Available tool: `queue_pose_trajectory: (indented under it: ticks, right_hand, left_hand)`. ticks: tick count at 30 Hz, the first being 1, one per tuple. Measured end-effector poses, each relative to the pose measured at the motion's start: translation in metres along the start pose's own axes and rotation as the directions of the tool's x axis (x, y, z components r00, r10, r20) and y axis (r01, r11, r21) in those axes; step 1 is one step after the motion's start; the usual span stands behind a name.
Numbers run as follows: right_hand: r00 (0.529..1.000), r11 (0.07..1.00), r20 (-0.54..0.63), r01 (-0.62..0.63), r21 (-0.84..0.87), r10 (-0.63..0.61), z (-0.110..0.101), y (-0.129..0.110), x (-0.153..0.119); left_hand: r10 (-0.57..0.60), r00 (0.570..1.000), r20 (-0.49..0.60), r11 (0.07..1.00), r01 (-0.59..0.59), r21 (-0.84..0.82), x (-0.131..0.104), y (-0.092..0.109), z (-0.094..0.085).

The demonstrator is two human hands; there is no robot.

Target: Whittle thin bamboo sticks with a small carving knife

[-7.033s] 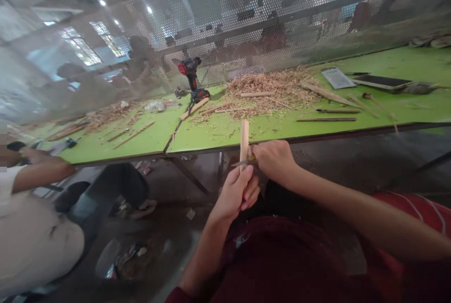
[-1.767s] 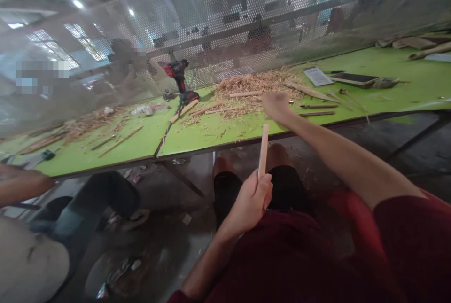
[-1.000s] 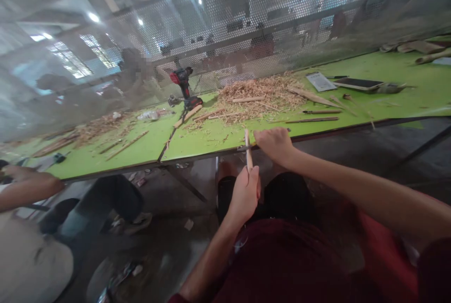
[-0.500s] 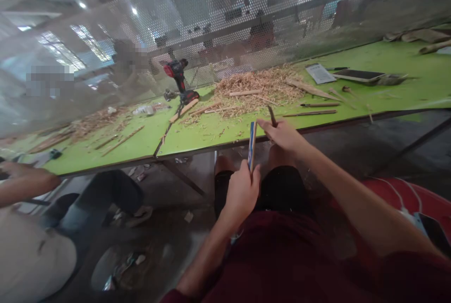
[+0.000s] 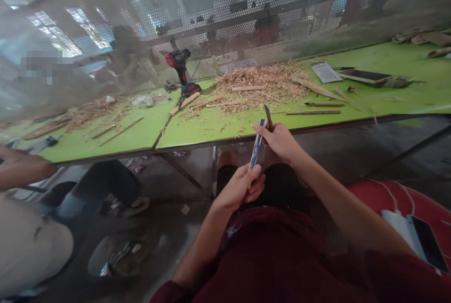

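My left hand (image 5: 244,185) is closed around the lower end of a narrow wooden strip (image 5: 256,148) with a blue face, tilted upward over my lap. My right hand (image 5: 280,141) grips a dark knife-like tool (image 5: 268,116), its pointed end up. The right thumb reaches to the top end of the strip. Both hands are just in front of the near edge of the green table (image 5: 207,137). Wood shavings (image 5: 260,80) lie heaped on the table beyond them.
A red and black drill (image 5: 180,72) stands behind a table seam. Thin sticks (image 5: 313,112), a phone (image 5: 366,75) and a white packet (image 5: 324,72) lie to the right. At left sits another person (image 5: 28,242). A red stool (image 5: 373,195) holds a second phone (image 5: 428,242).
The strip now tilts more to the right, and my left hand has turned, showing its curled fingers. My right thumb has come to the strip's top. The view has shifted slightly.
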State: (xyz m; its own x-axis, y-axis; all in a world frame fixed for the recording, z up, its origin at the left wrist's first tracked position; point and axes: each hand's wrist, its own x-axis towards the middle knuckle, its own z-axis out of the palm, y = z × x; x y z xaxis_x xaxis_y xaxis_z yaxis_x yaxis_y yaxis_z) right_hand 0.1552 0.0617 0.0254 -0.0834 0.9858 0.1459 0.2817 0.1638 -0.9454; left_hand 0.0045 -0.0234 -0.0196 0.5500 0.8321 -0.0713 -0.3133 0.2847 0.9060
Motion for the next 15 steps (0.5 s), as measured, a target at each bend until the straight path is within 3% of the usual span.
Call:
queue_pose_trajectory:
  ticks: [2, 5, 8, 10, 12, 15]
  right_hand:
    - [0.999, 0.999, 0.034, 0.035, -0.033, -0.034, 0.001, 0.000, 0.004]
    - [0.994, 0.961, -0.034, 0.090, -0.262, -0.103, -0.002, 0.000, 0.002]
    - [0.982, 0.734, -0.112, 0.037, -0.678, -0.152, -0.002, -0.001, -0.014]
    - [0.995, 0.530, -0.033, 0.023, -0.848, -0.097, 0.003, -0.005, -0.029]
    - [0.996, 0.391, 0.091, 0.085, -0.916, -0.006, 0.010, -0.010, -0.041]
    - [0.982, 0.284, 0.179, 0.157, -0.946, 0.052, 0.019, -0.019, -0.047]
  left_hand:
    - [-0.013, 0.999, 0.047, 0.993, 0.018, -0.114, 0.001, -0.002, -0.003]
    - [0.024, 0.999, -0.047, 0.985, -0.031, -0.169, 0.002, -0.002, -0.005]
    - [0.104, 0.985, -0.138, 0.984, -0.122, -0.132, 0.002, 0.000, -0.003]
    - [0.146, 0.977, -0.157, 0.984, -0.160, -0.079, 0.002, 0.003, -0.001]
    - [0.178, 0.968, -0.177, 0.983, -0.183, -0.013, 0.002, 0.007, 0.002]
    - [0.209, 0.951, -0.228, 0.977, -0.196, 0.082, 0.003, 0.011, 0.007]
